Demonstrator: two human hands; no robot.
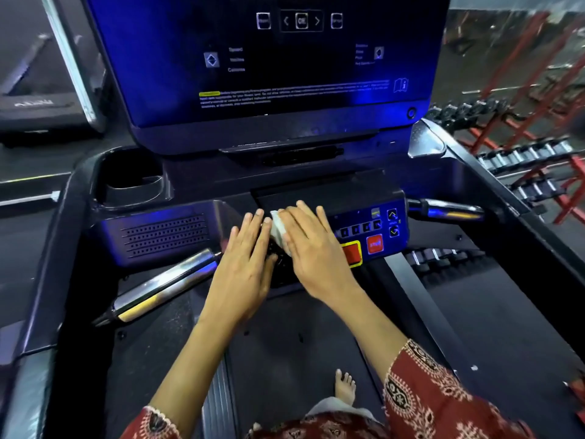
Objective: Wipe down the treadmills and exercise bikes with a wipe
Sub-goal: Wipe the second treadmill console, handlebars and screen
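I stand on a dark treadmill (459,172) facing its console. A white wipe (278,230) lies on the middle of the lower control panel (357,229). My right hand (311,248) lies flat over the wipe with straight fingers and presses it onto the panel. My left hand (247,258) rests flat beside it on the panel, fingers straight, its fingertips touching the wipe's left edge. Most of the wipe is hidden under my right hand.
The big display screen (269,58) rises behind the panel. A cup holder (133,179) sits at the left. Chrome grip bars (164,283) (446,209) stick out on both sides. Red and yellow stop buttons (364,248) are right of my hands. Dumbbell racks (522,160) stand at the right.
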